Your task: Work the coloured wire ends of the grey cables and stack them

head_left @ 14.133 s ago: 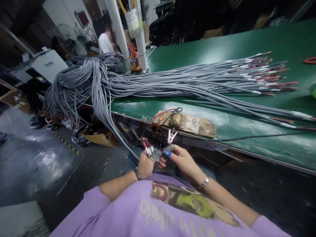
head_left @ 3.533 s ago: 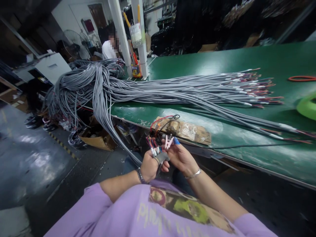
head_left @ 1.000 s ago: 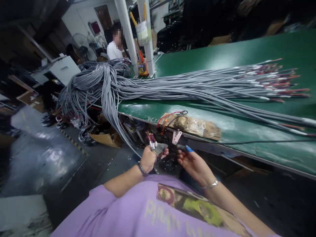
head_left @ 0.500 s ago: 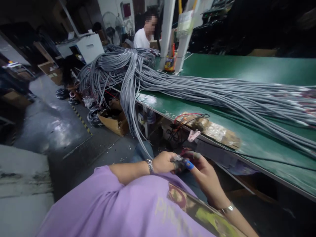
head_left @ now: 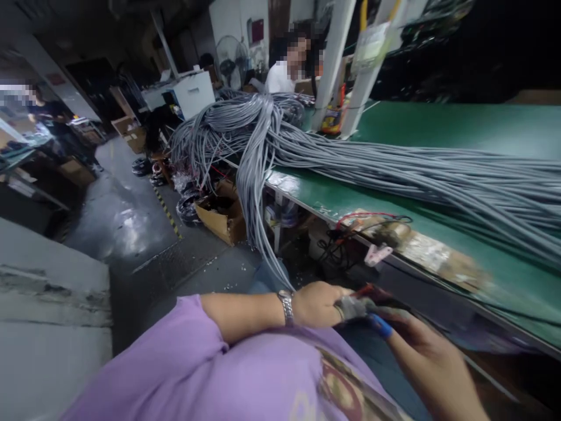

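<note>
My left hand (head_left: 318,304) is closed, with worn grey wrapping on its fingers and a metal watch at the wrist. Its fingertips meet those of my right hand (head_left: 421,339), which has blue tape round the thumb and is pinched shut. Thin dark red wires (head_left: 372,290) show between the two hands; blur hides their ends. Several grey cables (head_left: 276,266) hang off the bench edge and pass behind my left wrist towards my lap. The large grey cable bundle (head_left: 350,149) lies along the green bench (head_left: 438,120).
At the bench edge are a pink clamp (head_left: 377,255), a taped cardboard strip (head_left: 427,251) and red and black leads. A cardboard box (head_left: 223,219) stands on the floor under the hanging cables. White posts (head_left: 335,64) rise from the bench. A person (head_left: 283,73) is behind it.
The view has turned left, so the bench and bundle sit further right. Both hands appear lower and further right, still together. Another person has come into view at the far left.
</note>
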`<action>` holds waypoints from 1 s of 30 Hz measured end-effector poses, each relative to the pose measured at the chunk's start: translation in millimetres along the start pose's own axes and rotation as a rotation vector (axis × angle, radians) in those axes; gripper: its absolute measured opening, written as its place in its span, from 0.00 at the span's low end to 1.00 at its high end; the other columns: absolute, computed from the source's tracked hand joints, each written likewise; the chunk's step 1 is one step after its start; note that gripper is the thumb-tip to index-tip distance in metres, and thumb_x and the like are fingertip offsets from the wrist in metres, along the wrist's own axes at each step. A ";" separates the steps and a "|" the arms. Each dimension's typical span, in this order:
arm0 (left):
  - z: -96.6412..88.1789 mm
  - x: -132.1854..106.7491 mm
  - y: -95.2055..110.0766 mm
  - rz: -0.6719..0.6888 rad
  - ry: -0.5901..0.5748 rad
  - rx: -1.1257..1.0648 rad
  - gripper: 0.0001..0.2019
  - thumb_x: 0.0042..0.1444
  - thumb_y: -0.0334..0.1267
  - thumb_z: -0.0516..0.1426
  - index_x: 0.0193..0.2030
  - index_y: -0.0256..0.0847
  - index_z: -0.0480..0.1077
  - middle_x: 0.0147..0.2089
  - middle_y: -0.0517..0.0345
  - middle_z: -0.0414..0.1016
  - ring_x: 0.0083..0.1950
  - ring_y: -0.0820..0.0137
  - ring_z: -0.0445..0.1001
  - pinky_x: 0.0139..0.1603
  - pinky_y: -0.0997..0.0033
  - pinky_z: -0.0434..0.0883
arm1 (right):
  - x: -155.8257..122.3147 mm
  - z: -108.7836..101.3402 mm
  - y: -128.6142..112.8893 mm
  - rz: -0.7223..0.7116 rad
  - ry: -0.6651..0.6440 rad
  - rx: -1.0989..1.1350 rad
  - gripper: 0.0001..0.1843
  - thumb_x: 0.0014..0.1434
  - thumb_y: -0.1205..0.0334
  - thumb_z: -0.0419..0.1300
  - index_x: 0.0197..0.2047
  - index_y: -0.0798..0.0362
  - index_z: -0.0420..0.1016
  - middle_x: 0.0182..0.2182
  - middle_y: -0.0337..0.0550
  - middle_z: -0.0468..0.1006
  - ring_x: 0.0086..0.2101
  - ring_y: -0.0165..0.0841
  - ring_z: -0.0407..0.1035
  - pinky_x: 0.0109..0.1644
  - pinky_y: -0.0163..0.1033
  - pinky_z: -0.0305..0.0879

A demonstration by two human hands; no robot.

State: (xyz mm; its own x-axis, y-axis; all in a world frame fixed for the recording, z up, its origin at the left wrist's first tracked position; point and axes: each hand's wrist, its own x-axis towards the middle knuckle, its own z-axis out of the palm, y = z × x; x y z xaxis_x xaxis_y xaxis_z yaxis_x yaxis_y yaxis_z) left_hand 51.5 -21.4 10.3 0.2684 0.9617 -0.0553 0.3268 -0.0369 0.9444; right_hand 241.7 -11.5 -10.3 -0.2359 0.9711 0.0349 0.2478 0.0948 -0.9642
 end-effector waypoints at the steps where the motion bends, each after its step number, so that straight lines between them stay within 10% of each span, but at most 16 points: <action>1: -0.8 1.1 2.6 -0.028 0.029 -0.066 0.09 0.55 0.43 0.58 0.32 0.41 0.76 0.23 0.63 0.74 0.24 0.71 0.70 0.25 0.75 0.62 | 2.9 4.9 -4.5 0.012 -0.031 0.048 0.13 0.43 0.47 0.69 0.28 0.45 0.79 0.26 0.44 0.80 0.32 0.46 0.73 0.35 0.45 0.70; 11: 3.3 14.6 -29.8 -0.226 0.045 -0.361 0.23 0.45 0.60 0.61 0.26 0.39 0.68 0.19 0.62 0.69 0.14 0.77 0.65 0.16 0.78 0.58 | 26.1 53.1 8.4 0.317 0.030 0.666 0.22 0.35 0.45 0.74 0.22 0.53 0.72 0.15 0.33 0.66 0.18 0.25 0.53 0.23 0.34 0.49; 30: -0.1 18.6 -30.8 -0.288 0.288 -0.521 0.25 0.40 0.60 0.63 0.26 0.38 0.66 0.21 0.59 0.72 0.16 0.76 0.68 0.15 0.78 0.50 | 31.2 54.6 1.4 0.205 0.009 0.554 0.25 0.40 0.38 0.69 0.19 0.51 0.67 0.16 0.36 0.66 0.21 0.29 0.56 0.26 0.37 0.56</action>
State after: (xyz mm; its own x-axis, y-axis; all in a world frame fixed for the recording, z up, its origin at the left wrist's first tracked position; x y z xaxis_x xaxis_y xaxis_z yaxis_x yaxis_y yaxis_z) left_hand 46.3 -2.4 -19.8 -0.0413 0.9504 -0.3084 -0.1518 0.2991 0.9421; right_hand 183.4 7.0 -25.0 -0.2267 0.9596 -0.1666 -0.2409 -0.2210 -0.9450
